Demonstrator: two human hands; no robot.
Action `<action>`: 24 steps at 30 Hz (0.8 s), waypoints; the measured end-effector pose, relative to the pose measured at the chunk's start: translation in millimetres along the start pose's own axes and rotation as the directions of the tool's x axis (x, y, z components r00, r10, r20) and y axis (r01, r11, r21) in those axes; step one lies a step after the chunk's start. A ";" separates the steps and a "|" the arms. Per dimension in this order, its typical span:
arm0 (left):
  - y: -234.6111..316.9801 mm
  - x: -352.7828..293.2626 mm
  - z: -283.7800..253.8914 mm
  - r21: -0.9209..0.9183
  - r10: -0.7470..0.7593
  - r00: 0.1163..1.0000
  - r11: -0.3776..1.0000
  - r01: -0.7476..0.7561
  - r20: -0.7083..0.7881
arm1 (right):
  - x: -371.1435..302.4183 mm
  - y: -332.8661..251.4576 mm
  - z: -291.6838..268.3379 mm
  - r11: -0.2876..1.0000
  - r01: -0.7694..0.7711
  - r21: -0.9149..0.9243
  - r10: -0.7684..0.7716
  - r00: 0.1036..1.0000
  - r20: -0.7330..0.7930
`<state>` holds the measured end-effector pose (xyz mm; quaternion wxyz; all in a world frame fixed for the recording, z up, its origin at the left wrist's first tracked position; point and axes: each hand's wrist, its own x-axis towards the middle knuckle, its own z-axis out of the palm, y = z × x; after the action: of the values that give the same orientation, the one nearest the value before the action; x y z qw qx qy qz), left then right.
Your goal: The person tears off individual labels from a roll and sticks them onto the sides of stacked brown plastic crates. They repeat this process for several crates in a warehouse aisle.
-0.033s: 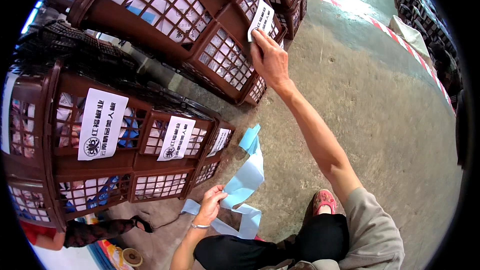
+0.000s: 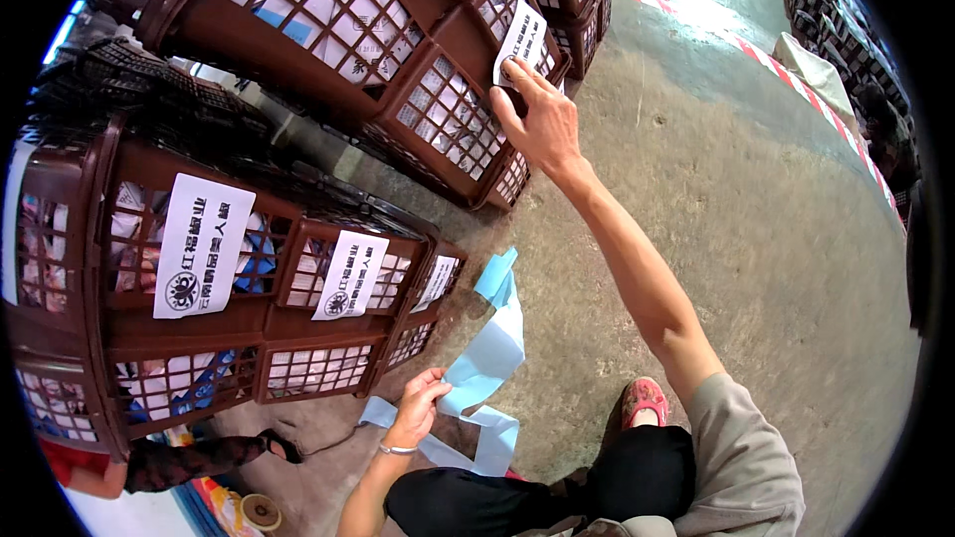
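My right hand (image 2: 537,119) reaches far forward and presses its fingertips flat on a white printed label (image 2: 522,40) on the end of a brown plastic lattice crate (image 2: 448,119). My left hand (image 2: 416,408) is low near my knee, pinching a long light-blue paper strip (image 2: 492,358) that curls across the concrete floor. Nearer crates (image 2: 249,338) on the left carry similar white labels (image 2: 199,244).
Rows of stacked brown crates filled with packets run along the left and top. Dark crates line the far right beyond a red-and-white floor stripe (image 2: 756,50). Another person's dark patterned sleeve (image 2: 189,459) and a tape roll (image 2: 261,510) lie at the lower left. My red shoe (image 2: 645,400) rests on the floor.
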<state>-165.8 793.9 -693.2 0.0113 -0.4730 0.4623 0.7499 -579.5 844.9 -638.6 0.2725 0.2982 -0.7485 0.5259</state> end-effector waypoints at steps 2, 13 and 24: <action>-1.4 3.0 -0.8 -0.011 -0.003 1.000 1.000 0.003 -0.008 | 14.5 -6.1 -15.0 0.945 -0.285 0.160 0.258 0.951 0.173; 5.1 11.8 0.6 -0.033 -0.012 0.998 0.999 0.014 0.069 | 75.2 82.7 17.0 -0.055 -0.645 0.762 0.640 0.563 0.523; 32.8 20.4 32.5 -0.051 -0.083 0.984 0.994 0.092 0.160 | 18.8 34.7 14.4 0.055 -0.713 0.699 0.483 0.632 0.606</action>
<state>-214.7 789.5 -681.4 0.0669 -0.4324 0.4166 0.7969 -618.9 837.6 -651.0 -0.2647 0.1073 -0.4031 0.8695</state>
